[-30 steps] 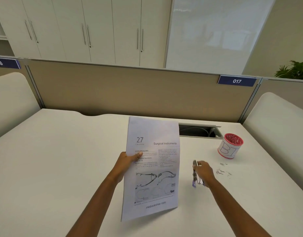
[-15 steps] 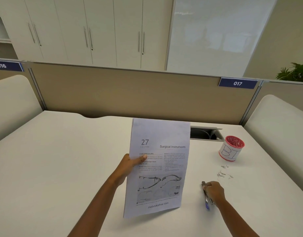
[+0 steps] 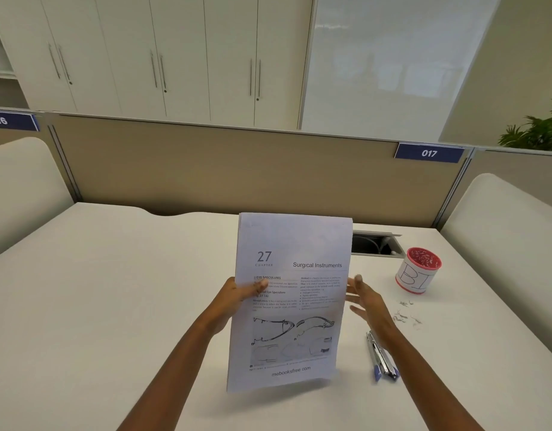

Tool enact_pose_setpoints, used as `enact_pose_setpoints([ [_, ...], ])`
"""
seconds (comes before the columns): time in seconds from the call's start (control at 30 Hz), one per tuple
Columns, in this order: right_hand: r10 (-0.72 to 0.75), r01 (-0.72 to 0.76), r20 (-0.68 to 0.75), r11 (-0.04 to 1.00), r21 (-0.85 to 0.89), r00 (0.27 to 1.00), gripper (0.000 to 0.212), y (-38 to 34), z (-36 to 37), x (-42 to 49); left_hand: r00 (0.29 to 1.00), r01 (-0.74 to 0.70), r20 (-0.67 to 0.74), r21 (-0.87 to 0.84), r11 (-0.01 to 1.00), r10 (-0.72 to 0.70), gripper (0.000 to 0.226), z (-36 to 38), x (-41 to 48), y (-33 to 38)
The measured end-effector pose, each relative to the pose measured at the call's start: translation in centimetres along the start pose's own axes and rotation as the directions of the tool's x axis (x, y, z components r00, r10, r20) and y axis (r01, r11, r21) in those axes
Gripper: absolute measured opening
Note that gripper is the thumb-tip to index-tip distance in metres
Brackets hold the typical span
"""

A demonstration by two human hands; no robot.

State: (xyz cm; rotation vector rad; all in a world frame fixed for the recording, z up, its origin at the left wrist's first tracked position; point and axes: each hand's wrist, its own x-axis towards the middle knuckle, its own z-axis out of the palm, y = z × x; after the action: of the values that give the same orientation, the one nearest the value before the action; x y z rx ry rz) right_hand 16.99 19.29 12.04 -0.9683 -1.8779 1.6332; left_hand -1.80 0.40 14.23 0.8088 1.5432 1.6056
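Observation:
A printed sheaf of paper (image 3: 291, 303) headed "27 Surgical Instruments" stands upright above the white desk (image 3: 112, 306). My left hand (image 3: 237, 298) grips its left edge, thumb on the front. Beside the paper's right edge is my right hand (image 3: 366, 303), fingers spread and holding nothing; whether it touches the paper is unclear. A metal staple remover with a blue tip (image 3: 381, 357) lies flat on the desk, just below my right forearm.
A red-rimmed white cup (image 3: 417, 272) marked "BI" stands at the right, with several loose staples (image 3: 405, 315) scattered in front of it. A cable opening (image 3: 375, 244) sits in the desk behind the paper. A beige partition runs along the far edge.
My right hand set the staple remover down on the desk, let go of it and rose to the paper's right edge. The paper shifted slightly right and more upright.

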Motion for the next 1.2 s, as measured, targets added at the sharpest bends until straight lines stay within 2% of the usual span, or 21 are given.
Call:
enact_pose_setpoints([
  [0.03, -0.027, 0.025, 0.068, 0.999, 0.024, 0.997, 0.106, -1.1, 0.4, 0.0, 1.0, -0.006, 0.0, 0.008, 1.0, 0.006, 0.033, 0.1, 0.1, 0.0],
  [0.07, -0.061, 0.059, 0.104, 0.998, 0.025, 0.993, 0.091, -2.0, 0.8, -0.1, 1.0, -0.014, 0.006, 0.018, 1.0, 0.013, 0.034, 0.2, 0.1, 0.1],
  [0.1, -0.11, 0.106, 0.119, 0.994, 0.04, 0.987, 0.068, -2.8, 1.2, -0.2, 1.0, -0.023, 0.014, 0.027, 0.999, 0.023, 0.036, 0.3, 0.1, 0.1],
  [0.17, -0.188, 0.183, 0.05, 0.978, 0.096, 0.981, 0.018, -4.0, 1.6, -0.3, 0.999, -0.037, 0.024, 0.042, 0.998, 0.036, 0.035, 0.5, 0.2, 0.3],
  [0.2, -0.212, 0.21, 0.004, 0.97, 0.123, 0.977, 0.009, -4.3, 1.7, -0.3, 0.999, -0.041, 0.023, 0.048, 0.998, 0.04, 0.033, 0.5, 0.2, 0.4],
  [0.3, -0.242, 0.247, -0.053, 0.957, 0.153, 0.969, 0.012, -5.0, 1.7, -0.3, 0.997, -0.07, -0.027, 0.039, 0.997, 0.071, 0.028, 0.2, 0.3, 1.2],
  [0.47, -0.27, 0.277, -0.07, 0.952, 0.128, 0.96, 0.012, -5.3, 2.1, -0.8, 0.95, -0.174, -0.282, -0.13, 0.976, 0.132, 0.014, 0.0, 1.1, 4.0],
  [0.63, -0.273, 0.282, -0.079, 0.948, 0.149, 0.959, 0.013, -5.4, 2.4, -1.3, 0.907, -0.253, -0.373, -0.11, 0.961, 0.196, 0.016, 0.1, 1.3, 6.0],
  [1.0, -0.266, 0.273, -0.066, 0.946, 0.173, 0.962, 0.011, -6.1, 2.0, -2.0, 0.885, -0.314, -0.41, -0.173, 0.934, 0.221, 0.019, 1.7, 0.1, 7.7],
  [1.2, -0.172, 0.172, -0.021, 0.952, 0.252, 0.985, 0.011, -6.3, 1.7, -1.9, 0.913, -0.283, -0.358, -0.217, 0.934, 0.193, 0.016, 2.5, -0.5, 9.2],
])
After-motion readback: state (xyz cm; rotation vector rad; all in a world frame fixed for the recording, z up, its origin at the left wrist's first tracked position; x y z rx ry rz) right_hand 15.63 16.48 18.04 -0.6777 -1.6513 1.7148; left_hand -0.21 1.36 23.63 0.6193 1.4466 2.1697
